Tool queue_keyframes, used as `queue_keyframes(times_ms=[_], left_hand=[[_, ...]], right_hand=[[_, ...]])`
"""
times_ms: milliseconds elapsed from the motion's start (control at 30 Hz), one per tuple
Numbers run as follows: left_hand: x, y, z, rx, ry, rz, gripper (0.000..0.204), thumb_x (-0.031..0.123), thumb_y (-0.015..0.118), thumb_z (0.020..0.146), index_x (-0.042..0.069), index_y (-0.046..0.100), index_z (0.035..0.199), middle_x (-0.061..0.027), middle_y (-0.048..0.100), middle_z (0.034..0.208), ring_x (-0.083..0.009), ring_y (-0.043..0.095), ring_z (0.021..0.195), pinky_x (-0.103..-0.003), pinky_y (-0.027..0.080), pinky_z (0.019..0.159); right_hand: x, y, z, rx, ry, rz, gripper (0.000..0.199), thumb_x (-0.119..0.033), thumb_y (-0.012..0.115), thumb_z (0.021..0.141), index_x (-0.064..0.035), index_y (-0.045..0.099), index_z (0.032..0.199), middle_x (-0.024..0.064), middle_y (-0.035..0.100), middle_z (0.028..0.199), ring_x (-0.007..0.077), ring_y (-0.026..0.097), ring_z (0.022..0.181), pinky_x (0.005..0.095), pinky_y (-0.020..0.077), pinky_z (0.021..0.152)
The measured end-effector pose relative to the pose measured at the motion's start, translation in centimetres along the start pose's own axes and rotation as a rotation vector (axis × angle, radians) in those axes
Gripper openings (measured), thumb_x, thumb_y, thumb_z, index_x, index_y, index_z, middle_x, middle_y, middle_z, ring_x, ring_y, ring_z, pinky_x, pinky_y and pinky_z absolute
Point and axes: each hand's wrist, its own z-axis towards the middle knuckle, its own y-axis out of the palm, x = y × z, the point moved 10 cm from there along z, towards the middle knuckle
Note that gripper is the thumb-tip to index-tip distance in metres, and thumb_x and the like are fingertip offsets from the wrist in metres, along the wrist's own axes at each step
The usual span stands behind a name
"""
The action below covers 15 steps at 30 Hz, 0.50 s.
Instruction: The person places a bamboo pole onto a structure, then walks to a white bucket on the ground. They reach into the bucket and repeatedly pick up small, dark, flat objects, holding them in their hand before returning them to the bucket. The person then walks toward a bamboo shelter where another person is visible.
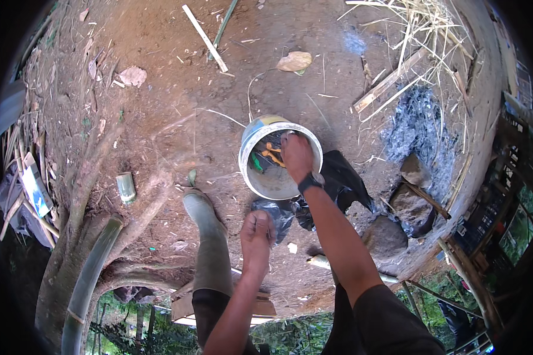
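A round white bucket with a coloured outer side stands on the ground in front of me. My right hand reaches inside it, fingers curled down; whatever they grip is hidden. Beside those fingers, in the bucket, lie an orange twisted piece and a green piece over something dark. My left hand is closed in a fist just below the bucket. Thin see-through plastic lies against it, though I cannot make out what the fist holds.
A black plastic sheet lies right of the bucket. Farther right are stones, grey ash and dry straw. A cut bamboo piece stands left of my boot. Tree roots and a bamboo pole lie left.
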Motion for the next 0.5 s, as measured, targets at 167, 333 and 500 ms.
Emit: queue_keyframes(times_ms=[167, 333, 500], left_hand=[[0.0, -0.3, -0.2, -0.003, -0.072, 0.025, 0.020, 0.029, 0.051, 0.096, 0.010, 0.054, 0.089, 0.0024, 0.049, 0.069, -0.0048, 0.040, 0.056, -0.020, 0.029, 0.046], [0.0, -0.1, -0.1, -0.035, -0.079, 0.016, 0.022, 0.030, 0.051, 0.096, 0.009, 0.055, 0.090, 0.0026, 0.049, 0.069, -0.0047, 0.042, 0.057, -0.019, 0.030, 0.047], [0.6, -0.3, -0.1, -0.032, -0.050, -0.005, 0.021, 0.028, 0.050, 0.096, 0.008, 0.055, 0.090, 0.0012, 0.051, 0.070, -0.0061, 0.045, 0.057, -0.021, 0.032, 0.047]], right_hand=[[0.2, 4.6, 2.0, -0.147, -0.012, -0.185, 0.019, -0.009, 0.049, 0.082, 0.0000, 0.065, 0.084, 0.0219, 0.064, 0.090, 0.0376, 0.063, 0.085, 0.0473, 0.0502, 0.075], [0.1, 4.8, 2.3, -0.147, -0.126, -0.160, 0.018, -0.008, 0.049, 0.081, 0.0004, 0.065, 0.084, 0.0216, 0.064, 0.091, 0.0387, 0.061, 0.085, 0.0476, 0.0488, 0.076], [-1.8, 0.2, 0.0, -0.046, -0.146, 0.140, 0.016, -0.012, 0.060, 0.081, 0.0011, 0.062, 0.088, 0.0181, 0.064, 0.082, 0.0322, 0.062, 0.071, 0.0399, 0.0505, 0.064]])
